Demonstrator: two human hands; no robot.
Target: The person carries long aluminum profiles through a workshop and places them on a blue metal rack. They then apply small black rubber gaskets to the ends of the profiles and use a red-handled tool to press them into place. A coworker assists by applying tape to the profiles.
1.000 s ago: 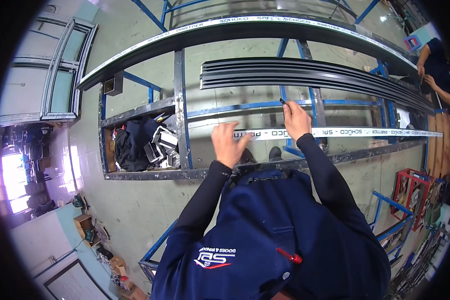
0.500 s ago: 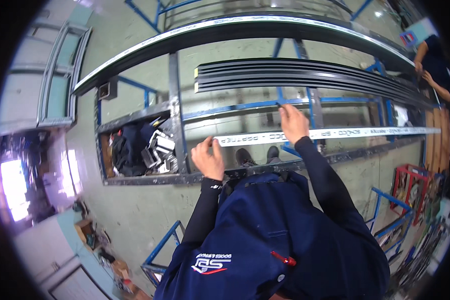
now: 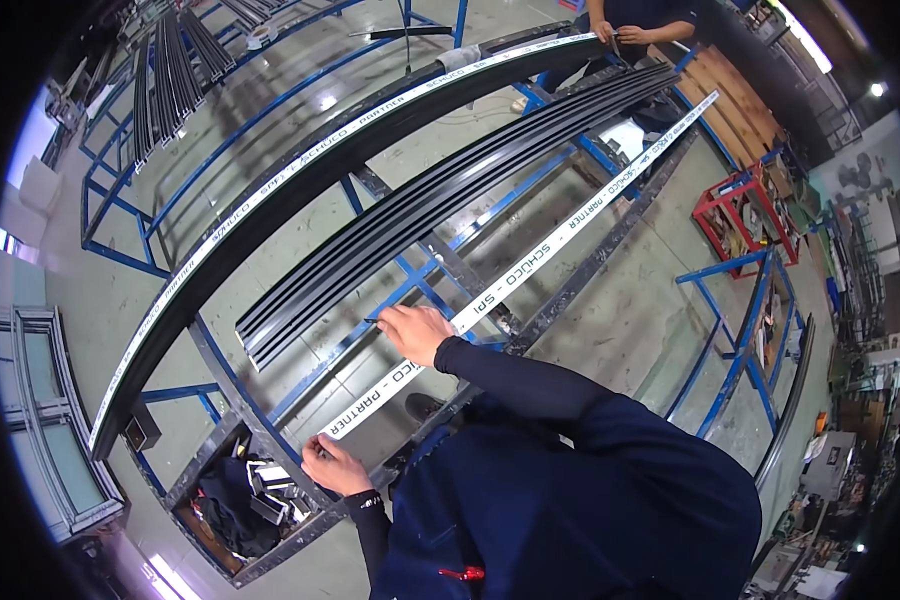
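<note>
A long, narrow bar [image 3: 535, 262] with white printed film on top runs diagonally from near me to the far right. My left hand [image 3: 335, 468] is closed at its near end, the thumb and fingers curled against the tip. Farther along, my right hand [image 3: 415, 333] reaches across the bar with its fingers drawn together beyond it. A small dark tip shows at those fingertips, too small to name. Beyond the bar lie black ridged profiles [image 3: 420, 205], side by side. A longer black profile with white printed film [image 3: 300, 170] lies behind them.
Blue and dark metal frames [image 3: 228, 385] carry the profiles. An open bin [image 3: 195, 545] of offcuts and dark cloth sits beside my left hand. Another person's hands [image 3: 630, 36] are at the long profile's far end. A red rack [image 3: 745, 225] stands right.
My view has turned, so the bars now slant up to the right. My left hand remains at the bar's end, and my right hand is still across the bar.
</note>
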